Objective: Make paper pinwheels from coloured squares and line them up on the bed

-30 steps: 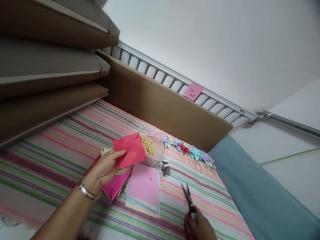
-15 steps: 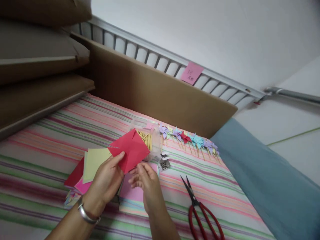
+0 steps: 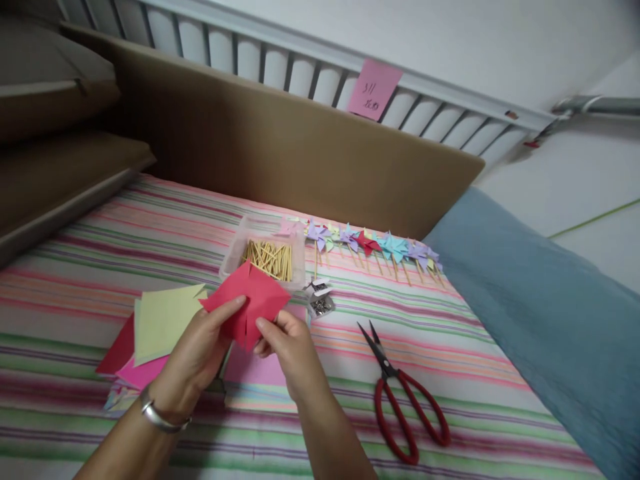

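A red paper square [image 3: 260, 293], slit inward from its corners, is held up between my hands. My left hand [image 3: 205, 340] grips it from the left, thumb lying across its front. My right hand [image 3: 287, 340] pinches the lower right part beside a slit. Under my hands lies a stack of pastel paper [image 3: 260, 383]. To the left, a pile of coloured paper has a pale yellow sheet [image 3: 167, 320] on top. Just beyond the red square stands a clear plastic box of short wooden sticks [image 3: 270, 257].
Red-handled scissors [image 3: 395, 387] lie partly open on the right of the striped cloth [image 3: 350, 320]. Finished paper pinwheels [image 3: 370, 243] on sticks line the back. A small box of metal pins [image 3: 321, 305] sits near the stick box. A cardboard panel [image 3: 280, 153] stands behind.
My right hand has closed on the lower right edge of the red paper, where its fingers were loose before. The camera view has shifted, showing more of the stick box.
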A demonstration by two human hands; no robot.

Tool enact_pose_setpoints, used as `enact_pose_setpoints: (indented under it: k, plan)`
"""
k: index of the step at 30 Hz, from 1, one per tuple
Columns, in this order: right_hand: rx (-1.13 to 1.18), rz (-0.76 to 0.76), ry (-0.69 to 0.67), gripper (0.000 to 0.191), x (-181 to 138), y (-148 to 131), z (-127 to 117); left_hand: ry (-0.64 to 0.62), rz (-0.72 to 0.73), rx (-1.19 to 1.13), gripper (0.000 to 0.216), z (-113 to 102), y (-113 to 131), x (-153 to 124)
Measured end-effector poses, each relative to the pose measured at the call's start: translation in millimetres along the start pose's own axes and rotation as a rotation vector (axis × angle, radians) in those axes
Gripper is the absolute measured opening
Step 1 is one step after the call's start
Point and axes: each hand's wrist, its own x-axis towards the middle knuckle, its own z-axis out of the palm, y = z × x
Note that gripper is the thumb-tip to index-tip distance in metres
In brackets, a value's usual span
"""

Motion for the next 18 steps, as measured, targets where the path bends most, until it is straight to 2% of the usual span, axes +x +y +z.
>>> enact_pose_setpoints:
  k: [5, 7, 8, 10, 12, 14, 15, 18]
  plan:
    - [-0.096, 0.015, -0.003, 0.018, 3, 2, -1, 0.064, 0.062, 0.121, 0.020, -1, 3, -2]
    - [-0.150, -0.062, 0.090, 0.018, 3, 4, -3, 0.095, 0.068, 0.092, 0.025, -1, 4, -2]
    - [-0.200, -0.145, 0.177, 0.018, 2, 4, -4, 0.115, 0.064, 0.076, 0.025, -2, 4, -2]
    - [-0.358, -0.414, 0.371, 0.018, -2, 3, -5, 0.150, 0.057, 0.044, 0.024, -4, 5, -3]
    - [-0.572, -0.716, 0.436, 0.022, -8, 0, -4, 0.177, 0.047, 0.014, 0.019, -7, 5, -3]
    - [-0.758, -0.912, 0.345, 0.028, -14, -1, 0, 0.178, 0.030, -0.026, 0.015, -10, 6, -3]
    - [-0.827, -0.948, 0.269, 0.031, -17, 0, 3, 0.168, 0.016, -0.046, 0.014, -11, 7, -3]
    - [-0.940, -0.925, 0.108, 0.037, -20, 5, 9, 0.137, -0.022, -0.089, 0.017, -13, 8, -3]
